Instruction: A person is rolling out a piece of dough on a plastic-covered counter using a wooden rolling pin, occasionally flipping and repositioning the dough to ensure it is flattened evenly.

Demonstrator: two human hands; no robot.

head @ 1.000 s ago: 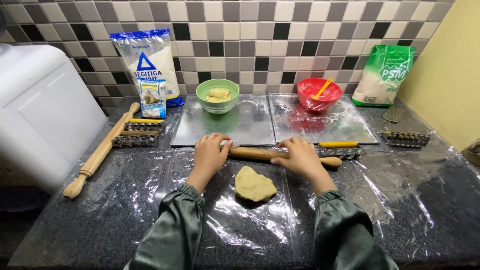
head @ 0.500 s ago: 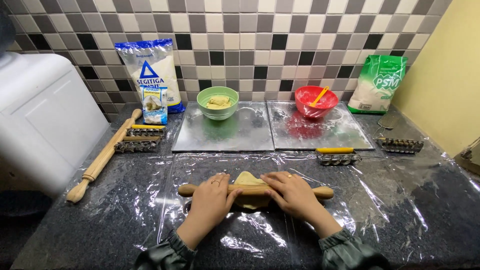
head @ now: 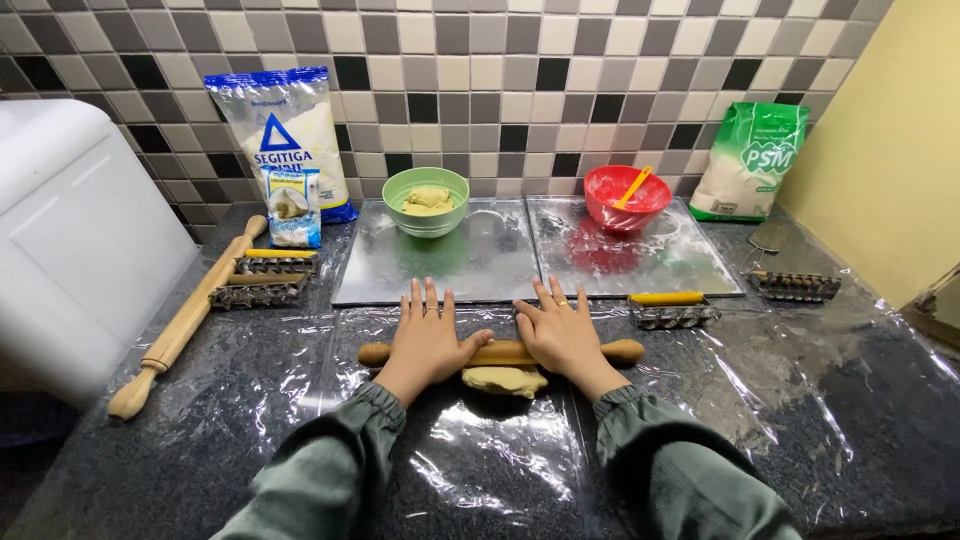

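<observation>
— Rolling pin [head: 500, 352] and both hands now sit a little farther from the person than half a second ago, so more of the dough [head: 505, 380] shows on the near side. Do you see it?

— Yes. Left hand [head: 428, 335] and right hand [head: 562, 332] lie flat on the pin, palms down, fingers spread and stretched toward the far side, pinching nothing.

— How does the dough look?

— Pale yellow, flattened, with an uneven edge. It lies on the clear plastic sheet [head: 500, 460] covering the dark bench [head: 860, 420], near the middle, just under the pin and between the wrists.

— And the pin?

— Light wood, lying left to right, its rounded handle ends poking out beyond each hand.

— What is hidden?

— The far part of the dough is under the pin and the palms, so its full outline cannot be made out. Most of the pin's barrel is covered too. Grey-green sleeves run off the near edge.

— Anything else close by?

— Two metal trays [head: 470, 265] lie just beyond the fingertips, with a green bowl [head: 426, 200] on the left one.
</observation>
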